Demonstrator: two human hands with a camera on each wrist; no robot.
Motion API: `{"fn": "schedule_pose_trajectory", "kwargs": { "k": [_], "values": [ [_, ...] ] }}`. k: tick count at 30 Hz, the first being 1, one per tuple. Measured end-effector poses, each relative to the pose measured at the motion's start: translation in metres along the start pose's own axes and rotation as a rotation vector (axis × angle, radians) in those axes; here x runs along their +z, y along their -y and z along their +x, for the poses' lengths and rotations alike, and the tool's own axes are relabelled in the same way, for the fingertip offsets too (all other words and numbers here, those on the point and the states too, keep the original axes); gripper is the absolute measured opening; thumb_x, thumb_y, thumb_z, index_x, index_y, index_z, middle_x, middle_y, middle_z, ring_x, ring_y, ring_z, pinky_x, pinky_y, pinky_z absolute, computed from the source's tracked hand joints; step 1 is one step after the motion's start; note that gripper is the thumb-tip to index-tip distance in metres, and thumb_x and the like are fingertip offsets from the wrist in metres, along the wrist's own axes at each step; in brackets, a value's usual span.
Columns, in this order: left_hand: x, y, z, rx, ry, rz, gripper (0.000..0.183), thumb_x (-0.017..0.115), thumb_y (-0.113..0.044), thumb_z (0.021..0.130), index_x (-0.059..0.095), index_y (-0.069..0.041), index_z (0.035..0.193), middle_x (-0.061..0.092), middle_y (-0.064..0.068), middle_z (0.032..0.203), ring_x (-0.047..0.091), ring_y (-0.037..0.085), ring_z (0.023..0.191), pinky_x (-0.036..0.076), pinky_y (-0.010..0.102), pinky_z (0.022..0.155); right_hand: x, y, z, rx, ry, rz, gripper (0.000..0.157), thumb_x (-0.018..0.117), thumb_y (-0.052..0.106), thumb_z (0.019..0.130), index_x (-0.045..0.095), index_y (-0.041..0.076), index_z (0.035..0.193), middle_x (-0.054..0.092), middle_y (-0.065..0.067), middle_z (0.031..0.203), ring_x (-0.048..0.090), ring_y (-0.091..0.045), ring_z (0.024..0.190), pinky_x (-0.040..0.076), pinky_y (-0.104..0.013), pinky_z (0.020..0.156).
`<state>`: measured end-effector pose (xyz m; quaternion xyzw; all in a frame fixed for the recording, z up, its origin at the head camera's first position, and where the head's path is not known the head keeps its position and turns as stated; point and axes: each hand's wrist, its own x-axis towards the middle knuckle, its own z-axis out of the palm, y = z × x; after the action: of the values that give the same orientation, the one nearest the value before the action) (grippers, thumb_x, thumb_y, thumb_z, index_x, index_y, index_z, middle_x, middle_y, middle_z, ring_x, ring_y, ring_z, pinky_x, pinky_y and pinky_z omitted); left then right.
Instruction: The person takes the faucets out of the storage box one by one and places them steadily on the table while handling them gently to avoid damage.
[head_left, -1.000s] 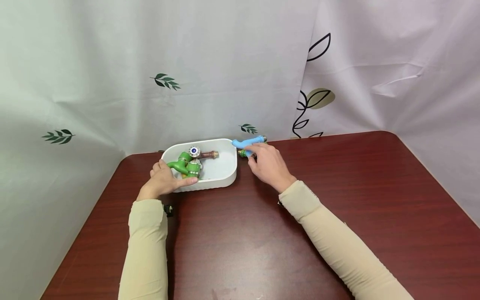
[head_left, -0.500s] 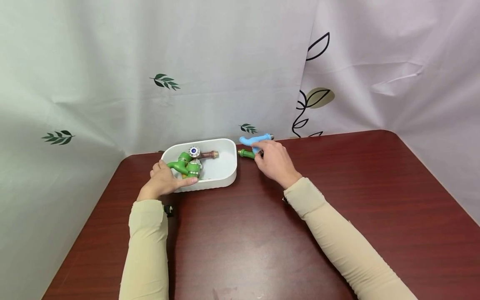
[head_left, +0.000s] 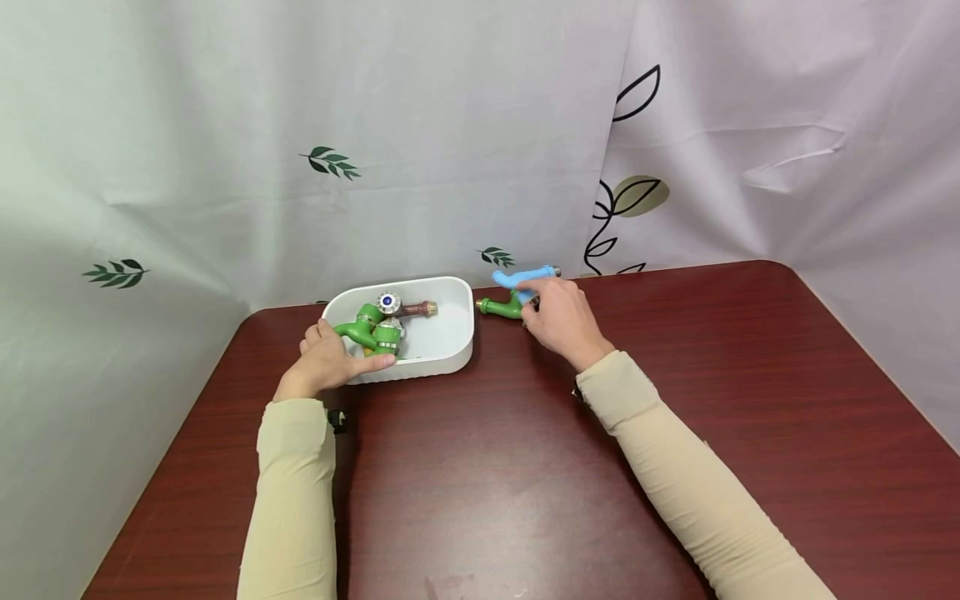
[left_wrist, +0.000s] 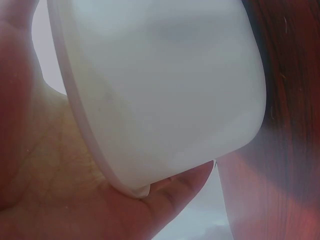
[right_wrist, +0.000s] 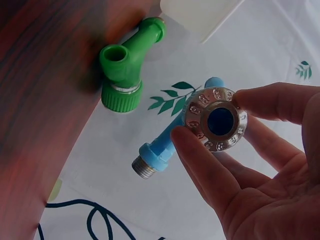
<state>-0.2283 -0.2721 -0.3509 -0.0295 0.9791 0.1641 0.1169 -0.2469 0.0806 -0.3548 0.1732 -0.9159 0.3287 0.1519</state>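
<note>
My left hand (head_left: 322, 362) grips the left end of a white plastic tray (head_left: 447, 365), its thumb along the front wall. The left wrist view shows the palm and fingers around the tray's wall (left_wrist: 170, 100). With the thumb and fingers of my right hand (head_left: 567, 323) I pinch a light blue faucet (head_left: 521, 277) by its round silver knob (right_wrist: 220, 121), which has a blue centre. The faucet is held up to the right of the tray. Close beneath it a green faucet (head_left: 498, 309) lies on the table, its handle side partly hidden by the hand.
Inside the tray lie a green faucet (head_left: 358, 333) and a reddish-brown faucet (head_left: 414, 310) with a silver, blue-centred knob. The tray stands near the back edge of the dark red table (head_left: 465, 483). A pale curtain (head_left: 420, 208) with leaf prints hangs behind.
My right hand has moved to the right with the blue faucet, away from the tray's edge, showing more of the green faucet on the table. The left hand and tray have stayed put.
</note>
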Motion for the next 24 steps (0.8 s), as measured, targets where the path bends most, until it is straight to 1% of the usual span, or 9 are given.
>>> {"fn": "schedule_pose_trajectory", "kwargs": {
  "k": [2, 5, 7, 11, 17, 19, 24],
  "values": [
    [0.000, 0.000, 0.000, 0.001, -0.003, 0.000, 0.146, 0.072, -0.073, 0.074, -0.010, 0.026, 0.144, 0.009, 0.049, 0.146, 0.021, 0.061, 0.132, 0.028, 0.064, 0.109, -0.001, -0.002, 0.000, 0.014, 0.004, 0.008, 0.038, 0.058, 0.002, 0.086, 0.072, 0.003, 0.121, 0.072, -0.010, 0.101, 0.033, -0.012, 0.046, 0.030, -0.028, 0.045],
    [0.000, 0.000, 0.000, 0.003, -0.004, 0.000, 0.146, 0.072, -0.073, 0.075, -0.010, 0.026, 0.144, 0.009, 0.049, 0.146, 0.021, 0.061, 0.132, 0.028, 0.064, 0.109, -0.003, -0.004, 0.000, 0.029, 0.005, 0.004, 0.040, 0.058, 0.001, 0.084, 0.073, 0.004, 0.121, 0.071, -0.009, 0.089, 0.032, -0.012, 0.045, 0.029, -0.028, 0.045],
    [0.000, 0.000, 0.000, 0.002, -0.003, -0.001, 0.146, 0.073, -0.073, 0.075, -0.010, 0.026, 0.144, 0.008, 0.048, 0.146, 0.021, 0.060, 0.132, 0.028, 0.064, 0.109, -0.004, -0.005, 0.001, 0.037, 0.005, -0.005, 0.040, 0.058, 0.002, 0.084, 0.073, 0.004, 0.121, 0.071, -0.009, 0.088, 0.034, -0.013, 0.047, 0.030, -0.029, 0.046],
    [0.000, -0.001, 0.000, 0.004, -0.001, 0.001, 0.147, 0.072, -0.074, 0.075, -0.010, 0.026, 0.144, 0.008, 0.049, 0.147, 0.020, 0.060, 0.132, 0.028, 0.064, 0.109, -0.005, -0.007, 0.001, 0.060, 0.012, -0.018, 0.039, 0.058, 0.002, 0.083, 0.073, 0.004, 0.119, 0.070, -0.010, 0.092, 0.040, -0.017, 0.053, 0.033, -0.031, 0.050],
    [-0.001, -0.001, 0.000, 0.002, 0.002, 0.003, 0.147, 0.072, -0.074, 0.074, -0.010, 0.026, 0.144, 0.008, 0.049, 0.147, 0.020, 0.061, 0.132, 0.028, 0.064, 0.109, -0.008, -0.009, 0.001, 0.108, 0.030, -0.024, 0.038, 0.058, 0.002, 0.083, 0.073, 0.003, 0.118, 0.067, -0.008, 0.078, 0.043, -0.018, 0.052, 0.034, -0.030, 0.050],
    [-0.001, -0.001, -0.001, 0.001, 0.001, 0.002, 0.147, 0.072, -0.074, 0.074, -0.010, 0.026, 0.144, 0.008, 0.049, 0.146, 0.021, 0.061, 0.132, 0.028, 0.064, 0.109, -0.009, -0.009, 0.001, 0.116, 0.029, -0.032, 0.037, 0.058, 0.002, 0.084, 0.074, 0.003, 0.117, 0.069, -0.009, 0.079, 0.045, -0.020, 0.054, 0.035, -0.030, 0.051],
    [-0.001, -0.001, -0.001, 0.002, 0.000, 0.002, 0.146, 0.072, -0.074, 0.074, -0.009, 0.026, 0.144, 0.009, 0.049, 0.146, 0.022, 0.061, 0.131, 0.029, 0.064, 0.109, -0.012, -0.012, 0.002, 0.130, 0.028, -0.048, 0.033, 0.059, 0.003, 0.084, 0.075, 0.002, 0.114, 0.073, -0.012, 0.088, 0.053, -0.025, 0.064, 0.040, -0.033, 0.056]
  ]
}}
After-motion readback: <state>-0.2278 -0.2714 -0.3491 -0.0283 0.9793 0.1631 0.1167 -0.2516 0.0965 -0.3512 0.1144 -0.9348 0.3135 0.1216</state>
